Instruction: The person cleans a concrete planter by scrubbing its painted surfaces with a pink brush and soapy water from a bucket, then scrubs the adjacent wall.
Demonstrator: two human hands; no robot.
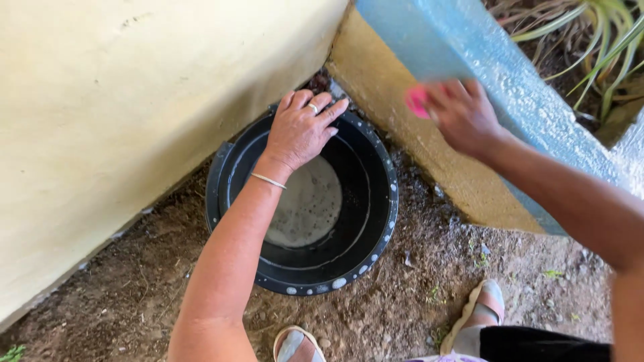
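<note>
While the round black plastic bucket (302, 208) sits on bare brown soil tight against the foot of a cream plastered wall (121, 114), the left hand (302, 131) rests on its far rim, fingers spread flat and gripping nothing, a ring on one finger and a thin bracelet at the wrist. Inside the bucket lies a shallow pool of cloudy, foamy grey water (310, 201), and pale spatters dot the glossy rim. To the right of the bucket, the right hand (459, 114) is closed around a small bright pink object (416, 100), blurred so its shape cannot be told, pressed against a rough, pebbly light-blue painted ledge (469, 47) that runs diagonally above a tan, coarse concrete base (416, 141). Nearer than the bucket, the crumbly dirt (402, 308) carries small stones and specks of green, and two feet in pale sandals (479, 312) stand on it. Beyond the ledge, long striped green leaves (604, 40) arch over dry litter.
</note>
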